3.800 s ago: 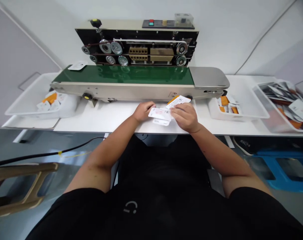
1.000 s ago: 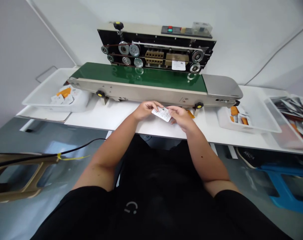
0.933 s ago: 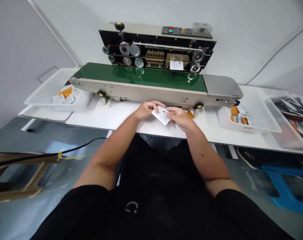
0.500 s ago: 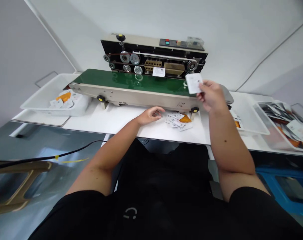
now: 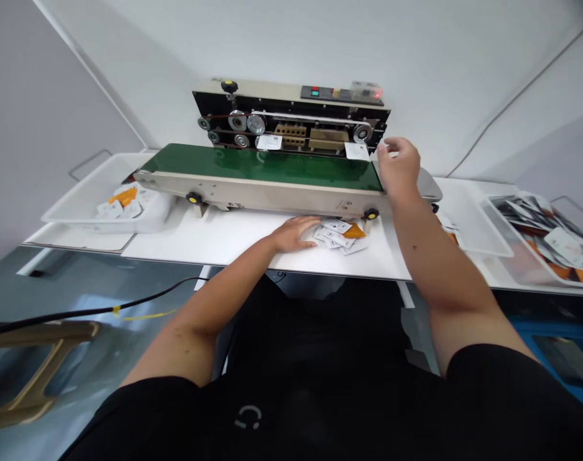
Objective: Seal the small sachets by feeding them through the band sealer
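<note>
My left hand (image 5: pixel 295 234) lies palm down on the white table, fingers spread, at the left side of a small pile of white and orange sachets (image 5: pixel 337 238). My right hand (image 5: pixel 400 165) is raised at the right end of the band sealing machine (image 5: pixel 291 118), its fingers loosely curved with nothing seen in them. Just left of it, a white sachet (image 5: pixel 357 151) hangs at the machine's intake, apart from the fingers. Further left along the machine is another white sachet (image 5: pixel 269 142), above the green conveyor belt (image 5: pixel 253 165).
A white bin (image 5: pixel 94 224) with some sachets stands at the left. To the right are a second white bin (image 5: pixel 488 243) and a clear bin (image 5: pixel 526 256) full of sachets. A brown stool (image 5: pixel 46 384) and a blue stool (image 5: pixel 555 339) stand below. A black cable (image 5: pixel 142 301) crosses at left.
The sachet from my right hand is now in the machine's intake, and that hand has let go. The other sachet has moved left. My left hand has flattened beside the pile.
</note>
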Tool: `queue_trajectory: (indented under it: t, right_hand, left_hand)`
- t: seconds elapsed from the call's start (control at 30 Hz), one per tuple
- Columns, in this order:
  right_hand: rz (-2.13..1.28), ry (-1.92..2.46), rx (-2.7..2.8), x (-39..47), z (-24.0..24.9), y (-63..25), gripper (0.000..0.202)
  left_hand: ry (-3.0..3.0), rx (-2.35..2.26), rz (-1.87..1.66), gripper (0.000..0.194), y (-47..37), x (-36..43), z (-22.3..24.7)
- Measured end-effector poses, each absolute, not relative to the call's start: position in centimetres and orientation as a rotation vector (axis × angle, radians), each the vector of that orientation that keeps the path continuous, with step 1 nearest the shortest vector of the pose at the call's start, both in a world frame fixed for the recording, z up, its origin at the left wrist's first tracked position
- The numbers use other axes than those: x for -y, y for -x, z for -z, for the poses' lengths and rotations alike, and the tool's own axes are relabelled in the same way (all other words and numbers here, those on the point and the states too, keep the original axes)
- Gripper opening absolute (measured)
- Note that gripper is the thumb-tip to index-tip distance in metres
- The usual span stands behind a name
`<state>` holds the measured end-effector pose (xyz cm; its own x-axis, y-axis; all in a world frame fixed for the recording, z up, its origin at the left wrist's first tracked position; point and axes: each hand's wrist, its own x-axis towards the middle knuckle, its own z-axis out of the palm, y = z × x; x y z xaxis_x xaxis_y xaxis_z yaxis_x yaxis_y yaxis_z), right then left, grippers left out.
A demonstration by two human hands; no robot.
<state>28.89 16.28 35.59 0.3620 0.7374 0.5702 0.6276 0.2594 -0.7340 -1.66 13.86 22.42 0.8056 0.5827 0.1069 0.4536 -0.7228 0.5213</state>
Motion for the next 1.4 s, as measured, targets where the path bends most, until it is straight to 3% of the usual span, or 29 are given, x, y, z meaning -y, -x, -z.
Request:
queue_trajectory:
  t: [0.07, 0.17, 0.3, 0.4, 0.5, 0.73, 0.93, 1.23, 1.4]
  right_hand:
    - [0.121, 1.354, 1.407, -12.5, -33.0, -27.5, 0.022]
    - [0.088, 1.340, 1.676, -6.6, -27.8, -25.0, 0.026]
    - [0.072, 1.547, 1.852, -2.7, -21.6, -22.9, 0.050]
    - [0.040, 1.673, 1.904, -2.5, -19.6, -22.6, 0.057]
    - [-0.018, 1.641, 2.053, -2.9, -19.5, -22.5, 0.050]
    - [-0.100, 1.620, 2.069, -2.8, -19.8, -22.6, 0.051]
    - [-0.117, 1.611, 1.983, -2.9, -19.2, -22.8, 0.053]
    - [-0.078, 1.640, 2.002, -2.9, -19.1, -22.9, 0.045]
    - [-0.017, 1.655, 2.027, -2.9, -19.4, -22.4, 0.045]
  left_hand:
    - [-2.512, -0.843, -0.277, 0.084, 1.2, -14.2, -22.4]
    - [-2.518, -0.849, -0.215, 0.079, 0.6, -14.8, -22.0]
    - [-2.497, -0.776, -0.418, 0.067, 0.5, -15.4, -20.6]
    - [-2.485, -0.706, -0.589, 0.074, 0.8, -15.4, -20.0]
    - [-2.470, -0.649, -0.665, 0.077, 0.8, -15.5, -19.9]
    - [-2.310, -0.639, -0.756, 0.033, 0.7, -15.4, -20.1]
    - [-2.133, -0.888, -1.026, 0.036, 1.6, -15.0, -21.0]
    - [-1.959, -1.041, -1.111, 0.028, 1.5, -14.9, -21.7]
    - [-1.703, -0.965, -1.037, 0.034, 1.5, -14.7, -21.4]
